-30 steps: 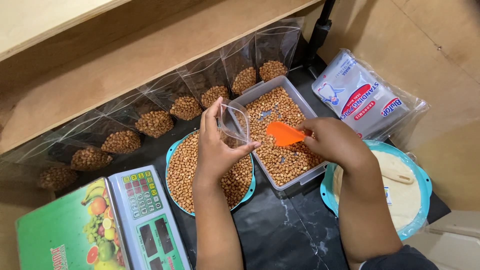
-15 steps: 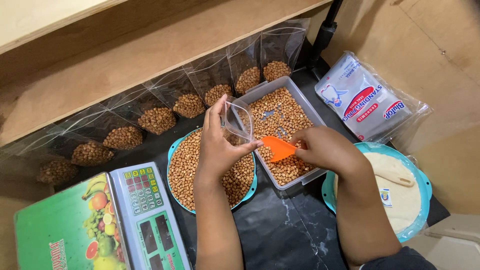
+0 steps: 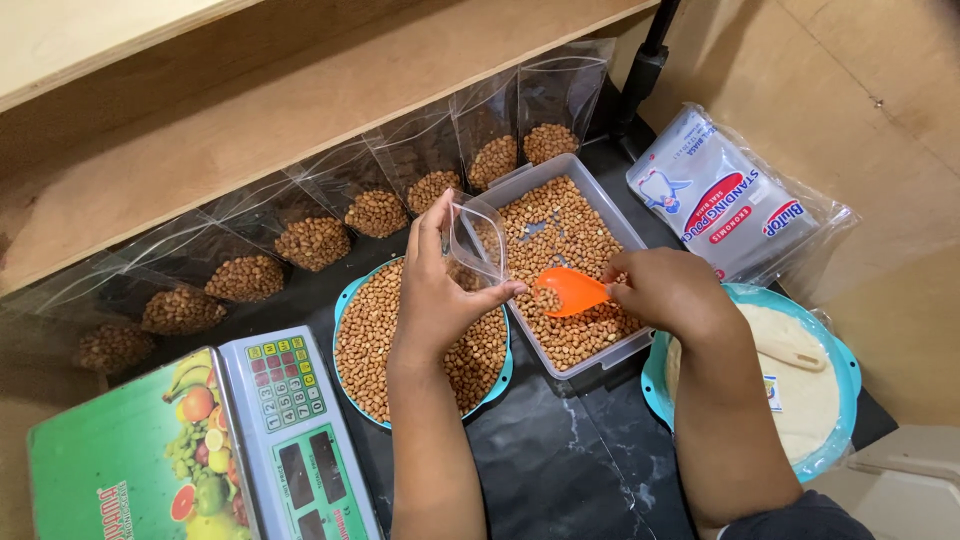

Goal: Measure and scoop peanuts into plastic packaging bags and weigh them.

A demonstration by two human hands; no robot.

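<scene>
Since half a second ago the scoop (image 3: 570,291) has tipped up a little and slid right, its blade lifted clear of the peanuts in the tray (image 3: 610,215); the bag (image 3: 474,240) has not shifted. A scale (image 3: 215,440) lies far left of the left hand (image 3: 437,300), on the black table (image 3: 560,450). Behind that hand, filled pouches (image 3: 375,205) stand in a row against the wooden step. Under its palm sits a teal plate (image 3: 345,300) heaped with peanuts. Left fingers (image 3: 432,225) are clamped on the open, empty bag, thumb in front, holding its mouth toward the scoop. Just right of the thumb tip hangs the orange scoop, over the tray. Right hand (image 3: 672,292) fingers are closed on the scoop's handle. Beyond the right hand's knuckles lies a pack of pouches (image 3: 720,195); under its wrist sits a second teal plate (image 3: 840,360) holding flat bags.
</scene>
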